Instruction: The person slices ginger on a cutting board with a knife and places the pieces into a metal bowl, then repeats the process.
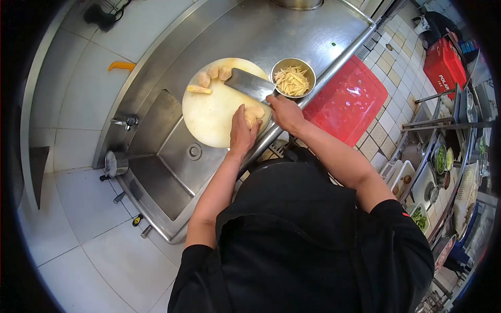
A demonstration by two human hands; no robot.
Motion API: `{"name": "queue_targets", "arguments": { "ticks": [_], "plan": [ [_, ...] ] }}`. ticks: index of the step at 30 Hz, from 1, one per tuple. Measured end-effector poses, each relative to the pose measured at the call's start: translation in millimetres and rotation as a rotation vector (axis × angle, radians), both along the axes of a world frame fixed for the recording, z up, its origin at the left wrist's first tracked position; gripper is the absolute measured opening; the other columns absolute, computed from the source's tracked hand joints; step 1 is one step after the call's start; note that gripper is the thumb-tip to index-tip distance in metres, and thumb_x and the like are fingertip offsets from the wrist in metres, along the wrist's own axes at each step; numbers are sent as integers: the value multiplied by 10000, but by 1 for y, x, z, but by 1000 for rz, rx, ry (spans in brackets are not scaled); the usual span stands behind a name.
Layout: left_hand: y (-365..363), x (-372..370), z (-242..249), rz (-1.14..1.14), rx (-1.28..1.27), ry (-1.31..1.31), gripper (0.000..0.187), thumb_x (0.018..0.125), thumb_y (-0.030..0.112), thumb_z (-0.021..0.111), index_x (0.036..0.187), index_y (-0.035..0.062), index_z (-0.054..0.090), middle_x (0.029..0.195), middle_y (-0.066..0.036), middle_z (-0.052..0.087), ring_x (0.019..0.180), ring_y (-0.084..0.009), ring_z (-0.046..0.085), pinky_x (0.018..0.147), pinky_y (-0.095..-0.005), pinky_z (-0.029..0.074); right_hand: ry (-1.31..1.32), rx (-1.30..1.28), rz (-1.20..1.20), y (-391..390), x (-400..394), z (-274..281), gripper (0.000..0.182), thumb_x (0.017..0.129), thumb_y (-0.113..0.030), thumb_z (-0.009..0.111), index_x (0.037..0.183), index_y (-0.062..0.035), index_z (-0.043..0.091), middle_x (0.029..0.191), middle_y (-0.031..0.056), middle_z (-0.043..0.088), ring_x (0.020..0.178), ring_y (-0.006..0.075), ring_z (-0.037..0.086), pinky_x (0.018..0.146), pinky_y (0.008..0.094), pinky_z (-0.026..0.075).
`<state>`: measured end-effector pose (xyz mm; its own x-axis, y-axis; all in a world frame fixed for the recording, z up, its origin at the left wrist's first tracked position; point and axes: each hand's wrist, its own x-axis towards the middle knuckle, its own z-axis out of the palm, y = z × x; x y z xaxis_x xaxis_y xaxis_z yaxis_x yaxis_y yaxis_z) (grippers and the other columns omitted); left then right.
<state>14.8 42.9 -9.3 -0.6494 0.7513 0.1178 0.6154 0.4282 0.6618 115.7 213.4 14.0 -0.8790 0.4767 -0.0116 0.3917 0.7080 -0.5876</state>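
A round white cutting board lies across the sink's edge. At its near right side, my left hand curls its fingers over pale yellow slices that look like peeled ginger. My right hand is closed around the handle of a cleaver. The broad blade lies flat over the board's far right part, pointing left and away from me. Several peeled chunks sit along the far rim, with a longer yellow piece beside them. Just right of the blade, a metal bowl holds thin pale strips.
A steel sink with a tap is at the left. The metal counter extends away beyond the board. A red lid-like surface stands right of the counter edge. Shelves with food trays line the right.
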Motion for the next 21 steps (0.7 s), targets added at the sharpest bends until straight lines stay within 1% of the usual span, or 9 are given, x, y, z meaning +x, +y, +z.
{"name": "queue_targets", "arguments": {
  "ticks": [2, 3, 4, 6, 10, 12, 16, 18, 21],
  "plan": [
    [-2, 0, 0, 26, 6, -103, 823, 899, 276, 758, 1514, -16, 296, 1412, -273, 480, 1313, -406, 485, 1112, -449, 396, 300, 362, 25, -9, -2, -11, 243, 894, -143, 580, 1121, -109, 659, 1031, 169, 661, 1033, 362, 621, 880, 493, 487],
    [-2, 0, 2, 32, 2, -104, 823, 899, 276, 758, 1514, -16, 296, 1412, -273, 480, 1313, -406, 485, 1112, -449, 396, 290, 363, 22, -14, -6, -5, 181, 860, -157, 648, 1024, -100, 698, 1088, 117, 656, 1115, 300, 575, 925, 441, 455],
    [-2, -1, 4, 22, 2, -119, 828, 892, 249, 762, 1520, -12, 289, 1426, -272, 468, 1321, -413, 471, 1122, -449, 387, 290, 359, 28, -16, -10, 1, 181, 860, -157, 648, 1024, -100, 698, 1088, 117, 656, 1115, 300, 575, 925, 441, 455],
    [-5, -1, 3, 19, -2, -132, 835, 884, 223, 765, 1526, -7, 283, 1440, -272, 456, 1330, -420, 458, 1133, -448, 378, 51, 245, 145, -21, -19, 8, 178, 865, -190, 639, 997, -102, 719, 1055, 138, 662, 1053, 316, 597, 913, 449, 470],
    [-7, -6, -8, -12, 23, -83, 853, 876, 215, 779, 1537, 4, 284, 1469, -264, 438, 1347, -414, 450, 1147, -442, 369, -49, 229, 178, -25, -35, 11, 204, 848, -156, 612, 963, -59, 750, 1007, 186, 691, 997, 364, 658, 880, 475, 510],
    [-8, -6, -11, -14, 39, -72, 855, 871, 217, 785, 1536, 2, 292, 1479, -262, 431, 1357, -413, 444, 1157, -439, 361, -119, 100, 118, -23, -41, 11, 211, 853, -155, 601, 930, -25, 749, 963, 238, 716, 932, 413, 702, 826, 504, 545],
    [-8, -8, -13, -55, -4, -8, 849, 870, 261, 786, 1520, -21, 317, 1504, -258, 409, 1389, -409, 413, 1178, -438, 342, -149, -60, 63, -17, -50, 11, 224, 861, -162, 594, 891, 3, 743, 937, 277, 715, 911, 425, 713, 825, 512, 557],
    [-6, -9, -15, -63, -8, 51, 842, 872, 280, 784, 1511, -29, 330, 1507, -257, 407, 1399, -407, 402, 1184, -437, 337, -151, -249, 44, -13, -52, 13, 235, 874, -161, 582, 880, 5, 748, 931, 296, 704, 925, 418, 711, 838, 505, 558],
    [-5, -9, -15, -77, -48, 53, 812, 875, 295, 778, 1489, -36, 362, 1516, -257, 401, 1413, -407, 386, 1187, -442, 331, -181, -298, 67, -12, -49, 20, 240, 876, -171, 583, 882, 0, 752, 929, 301, 698, 935, 408, 708, 857, 490, 554]
  ]
}}
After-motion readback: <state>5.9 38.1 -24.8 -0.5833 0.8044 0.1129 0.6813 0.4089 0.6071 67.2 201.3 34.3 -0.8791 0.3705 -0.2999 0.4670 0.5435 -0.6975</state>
